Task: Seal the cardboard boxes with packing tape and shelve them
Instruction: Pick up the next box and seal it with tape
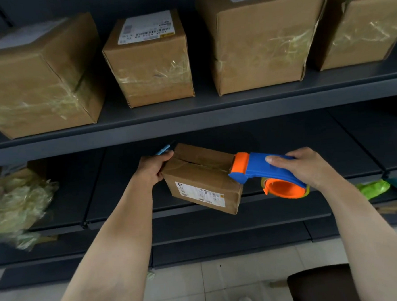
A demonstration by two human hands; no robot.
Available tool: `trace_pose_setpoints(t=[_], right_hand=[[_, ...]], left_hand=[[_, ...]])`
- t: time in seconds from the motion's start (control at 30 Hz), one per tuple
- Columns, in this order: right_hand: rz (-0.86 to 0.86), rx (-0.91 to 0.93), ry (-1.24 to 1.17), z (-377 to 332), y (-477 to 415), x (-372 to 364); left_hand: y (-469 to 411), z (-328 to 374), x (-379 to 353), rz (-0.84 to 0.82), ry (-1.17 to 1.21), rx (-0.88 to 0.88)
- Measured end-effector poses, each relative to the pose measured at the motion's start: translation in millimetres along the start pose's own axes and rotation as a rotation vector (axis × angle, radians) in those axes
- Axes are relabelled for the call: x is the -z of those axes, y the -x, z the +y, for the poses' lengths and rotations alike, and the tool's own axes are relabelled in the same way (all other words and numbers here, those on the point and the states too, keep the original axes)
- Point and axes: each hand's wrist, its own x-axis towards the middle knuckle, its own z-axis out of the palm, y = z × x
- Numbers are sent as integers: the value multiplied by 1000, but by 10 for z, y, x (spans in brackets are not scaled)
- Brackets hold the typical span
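Note:
A small cardboard box [201, 180] with a white label on its front side is held in the air in front of the lower shelf. My left hand [153, 168] grips its left end, thumb on top. My right hand [303, 167] grips a blue and orange tape dispenser [266, 173]. The dispenser's orange head rests against the right end of the box's top seam. A thin blue object pokes out behind my left hand's fingers.
Several taped cardboard boxes [150, 60] stand on the grey upper shelf [214, 116]. Crumpled plastic wrap [17, 208] lies at the left of the lower shelf [289, 205]. A green item [373, 187] sits at the right. A dark stool [322, 284] stands on the tiled floor.

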Motion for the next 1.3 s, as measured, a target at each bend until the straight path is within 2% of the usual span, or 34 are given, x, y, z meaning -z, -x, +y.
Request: trace_pose_setpoints(t=[0.2,0.3,0.37,0.47,0.63,0.8,0.87,0.93,1.0,1.1,1.3], right_hand=[[4,15,-1,24,-2,-2],[-2,26,16,5,-11,-4],[-9,30,16,-11,-14,-2],[-7,32,17,-16,-7,-7],[4,35,22,-16,-5,-11],[-2,39,25,-17,3,-13],[-10,37,27,-21,10,-12],[-17,37,39,-26,18,-10],[-23,35,48,-25,26,-6],[-36,30,55,-21,52,0],[-58,16,60,75,132,6]], left_hand=[[66,-14,34,-20,0,93],[80,-44,-77,131,82,-46],[94,-45,-155,297,-65,-251],[130,-30,-219,359,-309,-460],[192,-66,-299,337,-604,-530],[247,-116,-321,262,-878,-485],[311,-107,-386,341,-1041,-451],[376,-94,-521,463,-1255,-513],[438,-130,-703,405,-1330,-575],[465,-265,-886,212,-1333,-433],[340,-178,-824,113,-1403,-363]])
